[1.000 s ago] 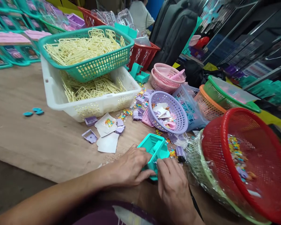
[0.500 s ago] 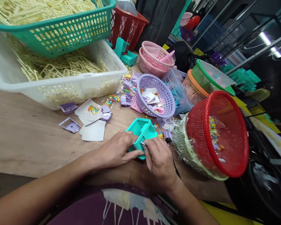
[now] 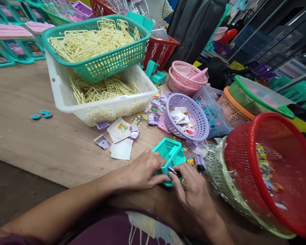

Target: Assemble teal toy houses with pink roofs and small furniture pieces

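Risk: left hand (image 3: 142,170) grips teal box (image 3: 170,156); right hand (image 3: 191,190) pinches small piece (image 3: 172,170), which may slip into the loose bits (image 3: 188,160).

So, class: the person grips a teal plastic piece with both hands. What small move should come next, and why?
Probably press the small lilac piece, pinched in the right hand, into the near edge of the teal box-shaped piece. The left hand already steadies that piece on the wooden table, and the lilac piece sits right against it.
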Demonstrator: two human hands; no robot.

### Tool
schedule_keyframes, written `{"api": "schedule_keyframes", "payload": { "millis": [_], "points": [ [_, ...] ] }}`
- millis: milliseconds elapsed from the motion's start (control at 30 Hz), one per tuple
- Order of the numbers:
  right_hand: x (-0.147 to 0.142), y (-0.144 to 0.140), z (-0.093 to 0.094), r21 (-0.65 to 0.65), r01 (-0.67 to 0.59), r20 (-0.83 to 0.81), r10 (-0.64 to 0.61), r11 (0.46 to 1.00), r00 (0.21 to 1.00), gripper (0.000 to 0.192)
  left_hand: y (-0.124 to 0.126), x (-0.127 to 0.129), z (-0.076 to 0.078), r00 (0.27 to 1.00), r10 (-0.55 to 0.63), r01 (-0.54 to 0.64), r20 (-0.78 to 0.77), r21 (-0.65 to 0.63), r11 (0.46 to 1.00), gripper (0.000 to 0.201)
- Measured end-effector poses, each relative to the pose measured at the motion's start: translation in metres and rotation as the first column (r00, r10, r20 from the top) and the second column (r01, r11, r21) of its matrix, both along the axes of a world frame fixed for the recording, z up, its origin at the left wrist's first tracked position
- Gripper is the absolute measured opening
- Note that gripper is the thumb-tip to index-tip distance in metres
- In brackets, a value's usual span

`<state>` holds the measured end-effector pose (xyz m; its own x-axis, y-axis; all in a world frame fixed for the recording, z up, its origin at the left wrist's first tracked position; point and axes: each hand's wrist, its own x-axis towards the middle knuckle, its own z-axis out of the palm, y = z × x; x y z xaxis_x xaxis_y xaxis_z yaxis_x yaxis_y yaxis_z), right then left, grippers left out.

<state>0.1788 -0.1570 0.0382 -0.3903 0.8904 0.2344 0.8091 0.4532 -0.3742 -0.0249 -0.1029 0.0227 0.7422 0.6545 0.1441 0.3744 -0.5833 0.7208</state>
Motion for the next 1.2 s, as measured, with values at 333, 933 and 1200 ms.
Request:
{"api": "schedule_keyframes", "payload": {
  "millis": [333, 933, 1200],
  "points": [
    [-0.009, 0.002, -0.021, 0.229, 0.053, -0.157, -0.017, 0.972, 0.987, 0.008, -0.006, -0.005, 0.0, 0.988, 0.105, -0.122, 0.113, 0.149, 0.981, 0.025],
    [-0.023, -0.016, -0.03, -0.008, 0.159, -0.463, -0.145, 0.987, 0.874, 0.014, 0.026, -0.038, -0.027, 0.737, 0.66, -0.496, -0.143, 0.549, 0.673, 0.013],
    [-0.04, -0.007, -0.016, -0.236, 0.059, -0.803, -0.228, 0.97, 0.551, 0.042, -0.022, -0.005, 0.012, 0.834, 0.408, -0.551, 0.372, 0.606, 0.574, 0.023]
  ]
}}
